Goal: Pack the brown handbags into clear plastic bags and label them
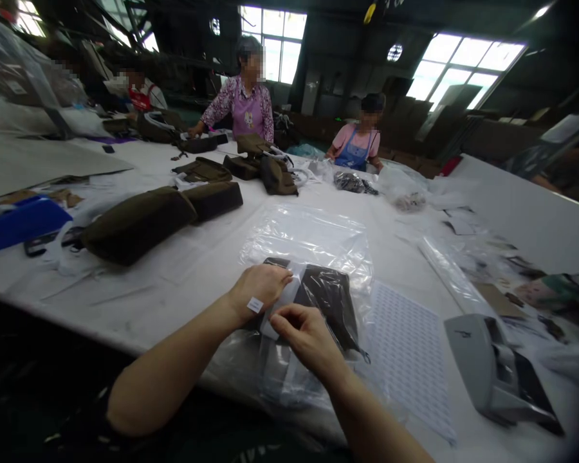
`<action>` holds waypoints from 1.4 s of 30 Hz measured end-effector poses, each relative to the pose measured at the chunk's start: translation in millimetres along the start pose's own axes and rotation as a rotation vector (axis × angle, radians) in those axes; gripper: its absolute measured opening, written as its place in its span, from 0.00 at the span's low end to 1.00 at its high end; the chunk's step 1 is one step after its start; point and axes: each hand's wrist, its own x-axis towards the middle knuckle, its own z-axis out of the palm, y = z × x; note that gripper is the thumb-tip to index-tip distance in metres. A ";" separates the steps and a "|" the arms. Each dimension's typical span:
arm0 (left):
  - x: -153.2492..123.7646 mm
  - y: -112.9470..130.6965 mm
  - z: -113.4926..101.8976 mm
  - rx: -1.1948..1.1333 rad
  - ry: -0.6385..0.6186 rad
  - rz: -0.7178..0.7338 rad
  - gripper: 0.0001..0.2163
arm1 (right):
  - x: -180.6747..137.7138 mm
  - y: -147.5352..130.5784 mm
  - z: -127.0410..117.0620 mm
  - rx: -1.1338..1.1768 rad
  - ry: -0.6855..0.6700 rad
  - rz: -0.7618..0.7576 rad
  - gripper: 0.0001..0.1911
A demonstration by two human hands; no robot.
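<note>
A clear plastic bag (313,238) lies on the table in front of me, with a dark brown fabric item (330,299) and a white strip inside. My left hand (265,286) rests over the bag's left part, fingers curled on the plastic; a small white sticker (255,305) is on its wrist. Close by, my right hand (309,334) pinches the plastic near the white strip, thumb against forefinger. The exact bit between those fingertips is too small to make out. Under the bag's right side lies a sheet of printed labels (408,354).
A grey tape dispenser (482,366) stands at right, beside loose plastic and scraps. Dark olive fabric bags (139,222) lie at left and further back. A blue bin (24,222) is at far left. Several co-workers stand across the table, one in a purple apron (248,116).
</note>
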 end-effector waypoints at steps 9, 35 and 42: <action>-2.6 -1.5 5.5 0.122 0.097 -0.084 0.12 | 13.6 4.8 22.7 0.353 0.076 0.184 0.14; -36.1 -58.8 78.9 -0.083 0.245 0.105 0.10 | 169.4 24.4 -16.4 -0.155 -0.039 0.567 0.05; -19.0 -75.5 72.8 -0.131 0.333 0.091 0.12 | 177.9 33.2 -16.9 -0.317 -0.061 0.573 0.06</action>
